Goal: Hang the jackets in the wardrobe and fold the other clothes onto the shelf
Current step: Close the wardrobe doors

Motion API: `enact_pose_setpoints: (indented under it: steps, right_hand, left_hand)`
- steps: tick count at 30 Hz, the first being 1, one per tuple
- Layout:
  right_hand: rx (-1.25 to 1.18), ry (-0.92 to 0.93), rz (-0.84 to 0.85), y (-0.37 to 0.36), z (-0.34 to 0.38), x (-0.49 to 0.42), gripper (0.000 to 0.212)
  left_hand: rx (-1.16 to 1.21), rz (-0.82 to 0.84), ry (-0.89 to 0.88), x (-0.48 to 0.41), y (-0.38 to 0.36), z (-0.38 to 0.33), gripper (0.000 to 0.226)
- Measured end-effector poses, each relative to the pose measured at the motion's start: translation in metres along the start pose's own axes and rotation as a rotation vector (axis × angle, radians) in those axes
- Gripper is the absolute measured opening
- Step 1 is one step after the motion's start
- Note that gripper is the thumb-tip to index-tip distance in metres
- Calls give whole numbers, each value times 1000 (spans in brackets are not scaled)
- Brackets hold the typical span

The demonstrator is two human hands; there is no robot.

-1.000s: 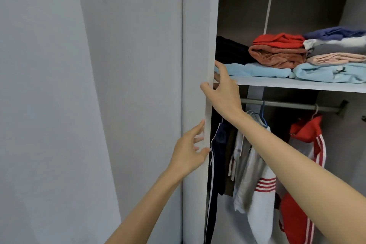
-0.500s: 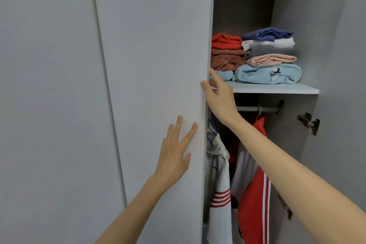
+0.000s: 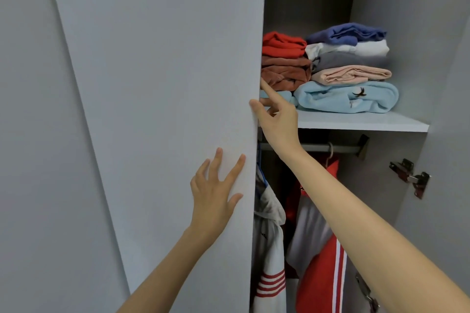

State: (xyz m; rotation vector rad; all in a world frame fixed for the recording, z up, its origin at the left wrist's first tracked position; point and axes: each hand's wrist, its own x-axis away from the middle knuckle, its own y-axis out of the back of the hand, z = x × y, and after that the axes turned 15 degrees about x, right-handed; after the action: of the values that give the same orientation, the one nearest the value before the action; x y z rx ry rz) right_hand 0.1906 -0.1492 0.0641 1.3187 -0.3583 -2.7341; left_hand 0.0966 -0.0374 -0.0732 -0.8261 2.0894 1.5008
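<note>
The grey wardrobe door (image 3: 165, 109) covers the left half of the opening. My left hand (image 3: 216, 193) lies flat on its front face, fingers spread. My right hand (image 3: 277, 119) rests on the door's free edge, thumb on the front, index finger pointing up along the edge. Behind it, the shelf (image 3: 361, 123) carries two piles of folded clothes (image 3: 348, 68), red and brown on the left, blue, white, grey, pink and light blue on the right. Below, on the rail (image 3: 330, 147), hang a white jacket with red stripes (image 3: 269, 249) and a red jacket (image 3: 323, 274).
The right door (image 3: 447, 134) stands open at the right edge, with a metal hinge (image 3: 412, 175) on its inner side. Another closed grey panel (image 3: 30, 160) fills the far left.
The door has swung further across the opening, hiding the black and left-hand clothes. My left hand moved from the door's edge onto its front face. My view has shifted closer.
</note>
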Motion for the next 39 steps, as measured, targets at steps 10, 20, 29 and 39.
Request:
enact_pose_setpoints:
  steps: [10,20,29,39]
  right_hand:
    - [-31,-18,114,-6,-25,-28,50]
    - [-46,-14,82,-11,-29,-29,49]
    - [108,-133,226,28,5,6,47]
    - [317,-150,93,136,89,101,24]
  left_hand:
    - [-50,-99,17,-24,-24,2,94]
    - [-48,-64,43,-26,-28,3,88]
    - [218,60,89,-10,5,-21,72]
    - [460,166,-33,42,63,-89,48]
